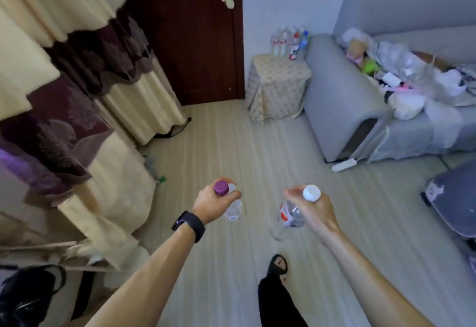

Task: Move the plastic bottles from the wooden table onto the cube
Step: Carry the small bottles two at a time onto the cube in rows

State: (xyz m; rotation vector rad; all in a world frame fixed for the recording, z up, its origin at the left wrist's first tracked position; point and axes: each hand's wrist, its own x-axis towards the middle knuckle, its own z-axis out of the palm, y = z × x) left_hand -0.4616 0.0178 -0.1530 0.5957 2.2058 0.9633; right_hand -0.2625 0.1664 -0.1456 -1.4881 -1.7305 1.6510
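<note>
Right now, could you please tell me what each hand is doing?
Left hand: grips a purple-capped clear plastic bottle.
Right hand: grips a white-capped clear plastic bottle.

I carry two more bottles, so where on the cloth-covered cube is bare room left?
On the cube, the front and left of the top, toward the door, look bare. The back right, by the sofa arm, is crowded with bottles.

Left grip [215, 204] and right grip [313, 209] held out ahead, both curled tight, knuckles up
</note>
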